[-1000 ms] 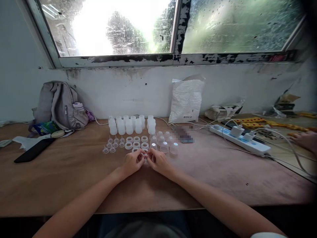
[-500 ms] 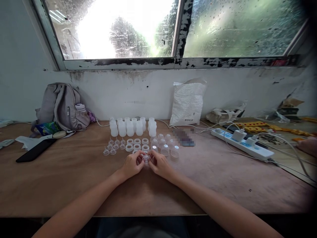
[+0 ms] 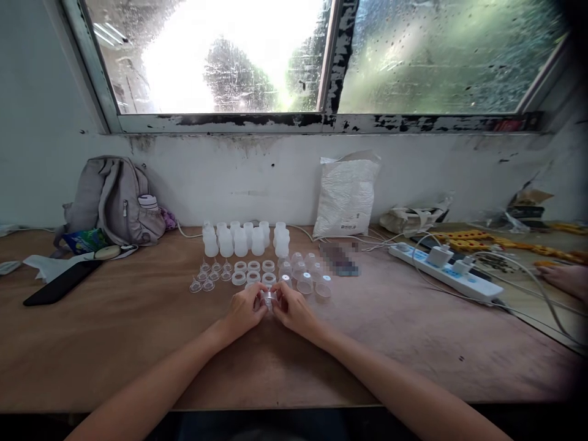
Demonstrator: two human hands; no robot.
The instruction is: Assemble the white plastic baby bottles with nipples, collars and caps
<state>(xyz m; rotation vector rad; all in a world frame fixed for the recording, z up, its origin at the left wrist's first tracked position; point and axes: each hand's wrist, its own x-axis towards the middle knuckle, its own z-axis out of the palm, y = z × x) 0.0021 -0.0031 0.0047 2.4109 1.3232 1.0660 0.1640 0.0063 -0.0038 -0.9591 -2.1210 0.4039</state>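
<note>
Barely anything has shifted over the last half second: my hands are in the same spot close to the counter's front edge, fingers just a touch rearranged, while another person's hand [image 3: 567, 278] over at the far right has slid a bit further into view. So, the setup: my left hand [image 3: 247, 305] and right hand [image 3: 293, 306] meet fingertip to fingertip, both pinching one small clear plastic piece [image 3: 269, 296] between thumbs and fingers. Its exact shape I can't tell, since my fingers cover a good part of it. It sits right between my hands, low over the brown wood-look counter [image 3: 285, 373], and I can't tell if it's touching the surface.

Just beyond my fingers are off-white plastic rings [image 3: 238, 278] lying flat in neat rows, the nearest ones partly hidden by my hands. To the left of those sit clear, round-based pieces with thin pointed tops [image 3: 208, 285]. On the right, clear dome-shaped plastic caps [image 3: 304, 283] stand open end down, the closest ones just beside my right hand. Behind all that, frosted white plastic bottles [image 3: 240, 243] stand upright in two rows, with a gap splitting off a few at the right end. Further back, a puffy white plastic bag [image 3: 345, 196] leans against the wall [image 3: 220, 177].
</note>
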